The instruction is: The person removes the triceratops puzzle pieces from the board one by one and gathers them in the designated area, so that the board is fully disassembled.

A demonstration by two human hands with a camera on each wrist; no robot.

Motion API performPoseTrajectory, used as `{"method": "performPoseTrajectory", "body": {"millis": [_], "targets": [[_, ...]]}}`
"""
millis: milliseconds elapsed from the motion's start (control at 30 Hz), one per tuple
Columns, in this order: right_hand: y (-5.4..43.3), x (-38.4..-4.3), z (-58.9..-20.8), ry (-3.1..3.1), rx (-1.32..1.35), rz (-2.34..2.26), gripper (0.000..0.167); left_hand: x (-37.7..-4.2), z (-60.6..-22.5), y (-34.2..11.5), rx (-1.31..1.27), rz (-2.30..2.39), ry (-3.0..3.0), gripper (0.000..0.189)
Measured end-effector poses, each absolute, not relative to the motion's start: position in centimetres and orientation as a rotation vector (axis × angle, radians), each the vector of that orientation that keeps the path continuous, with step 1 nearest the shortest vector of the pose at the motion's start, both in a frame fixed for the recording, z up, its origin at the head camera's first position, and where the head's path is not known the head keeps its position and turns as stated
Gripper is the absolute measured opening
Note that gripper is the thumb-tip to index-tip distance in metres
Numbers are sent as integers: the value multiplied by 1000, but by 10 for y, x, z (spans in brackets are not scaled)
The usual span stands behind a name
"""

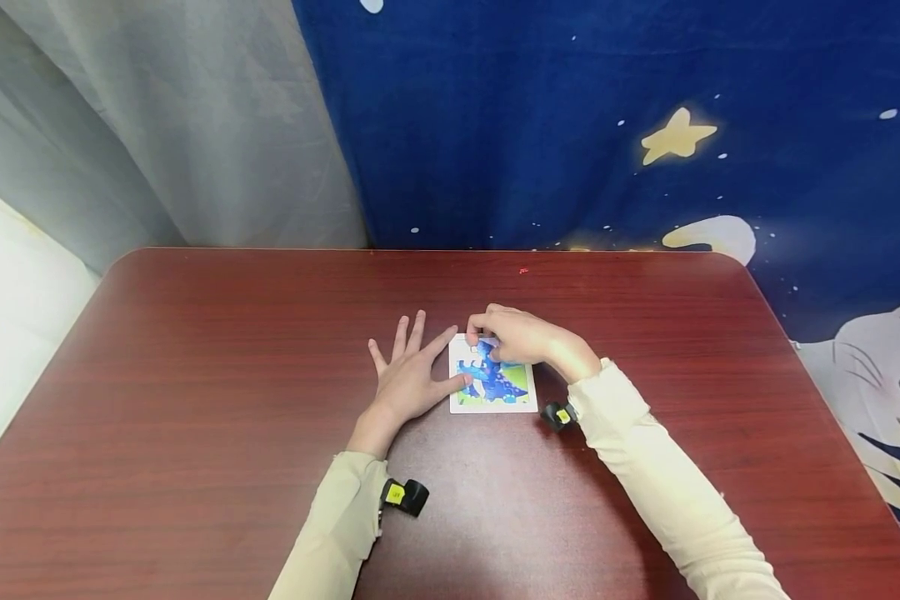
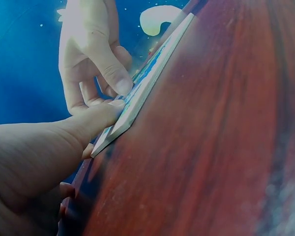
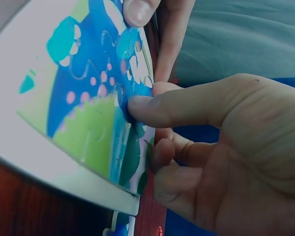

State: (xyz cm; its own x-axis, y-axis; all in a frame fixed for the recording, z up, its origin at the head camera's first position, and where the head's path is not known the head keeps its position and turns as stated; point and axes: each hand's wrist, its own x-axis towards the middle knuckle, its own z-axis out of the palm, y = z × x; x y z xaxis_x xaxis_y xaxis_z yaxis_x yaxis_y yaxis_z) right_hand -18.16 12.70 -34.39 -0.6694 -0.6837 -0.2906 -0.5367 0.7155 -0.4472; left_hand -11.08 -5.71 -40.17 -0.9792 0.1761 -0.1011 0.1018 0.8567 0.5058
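Observation:
A small jigsaw puzzle [image 1: 495, 385] with a blue dinosaur picture lies in a white-bordered tray [image 1: 495, 409] on the table. At the tray's left side my left hand [image 1: 408, 385] rests with spread fingers, its thumb pressing on the puzzle's surface. My right hand [image 1: 525, 335] reaches over the far edge with fingers curled, pinching a puzzle piece [image 3: 132, 49] near the dinosaur's head between thumb and index finger. In the right wrist view that thumb lies on the picture, and the index fingertip is largely hidden behind it.
A loose puzzle piece [image 3: 119, 224] lies beyond the tray's corner in the right wrist view. On the reddish-brown table [image 1: 195, 400] a tiny red speck [image 1: 523, 271] sits near the far edge. Grey and blue curtains [image 1: 495, 125] hang behind the table.

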Motion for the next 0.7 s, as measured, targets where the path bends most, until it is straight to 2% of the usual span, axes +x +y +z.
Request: {"method": "performPoseTrajectory", "body": {"millis": [133,333,700], "targets": [[130,-180,-347,2500,-964,-517,25,-110,-401,-57,219,777,2888,76],[137,-178,-353,2516,-928,-641,40,-110,-400,-57,218,779,2893,76],[143,-173,-360,2602,-982,-709,39,-111,-400,-57,222,767,2898,76]]}}
